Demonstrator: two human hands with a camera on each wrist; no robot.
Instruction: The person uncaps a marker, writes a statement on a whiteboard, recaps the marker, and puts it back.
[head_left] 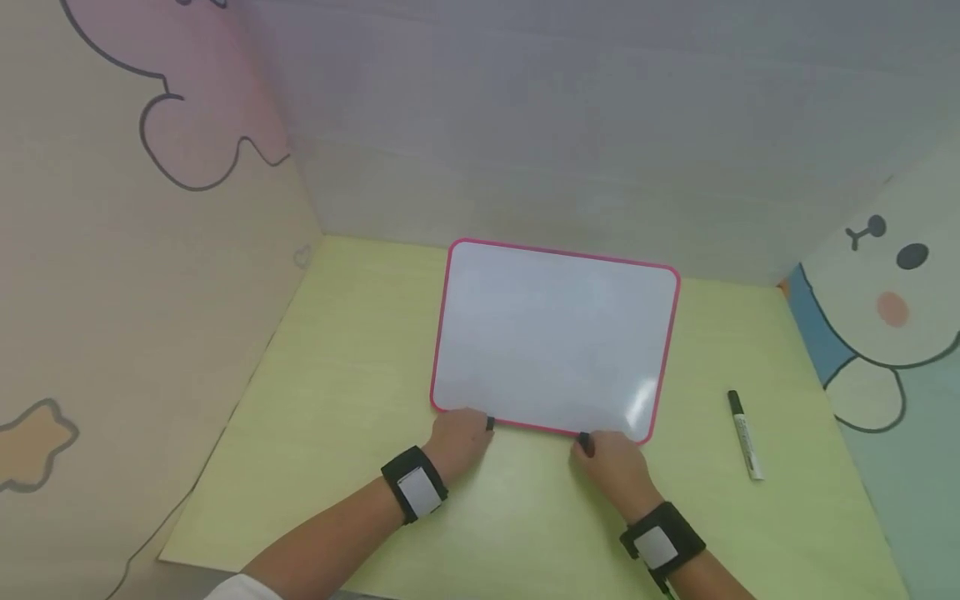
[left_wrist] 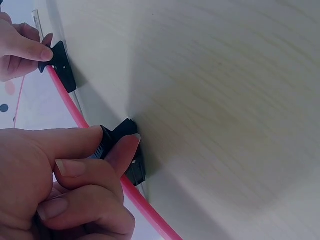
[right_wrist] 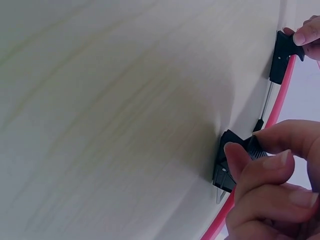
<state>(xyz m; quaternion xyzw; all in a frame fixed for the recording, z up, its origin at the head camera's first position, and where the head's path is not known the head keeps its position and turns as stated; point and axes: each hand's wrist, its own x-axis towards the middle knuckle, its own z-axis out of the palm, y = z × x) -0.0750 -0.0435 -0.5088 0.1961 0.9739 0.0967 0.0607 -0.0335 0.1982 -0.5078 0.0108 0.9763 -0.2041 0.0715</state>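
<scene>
White sleeve (head_left: 243,588) nearest, before whiteboard (head_left: 555,333); along its near edge left hand (head_left: 459,440) pinches left clip (left_wrist: 138,173), right hand (head_left: 615,467) pinches right clip (right_wrist: 222,171), likely for leverage; marker (head_left: 746,436) right of whiteboard.

Children's-style room: cartoon figures (head_left: 862,312) on 2 walls (head_left: 135,292), yellow tabletop (head_left: 352,333).

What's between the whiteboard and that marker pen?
Just bare yellow tabletop between the whiteboard and the marker pen; the head view shows this stretch.

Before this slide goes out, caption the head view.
Left hand and right hand pinch clips along the near edge of a whiteboard, a marker lying to its right.
</scene>
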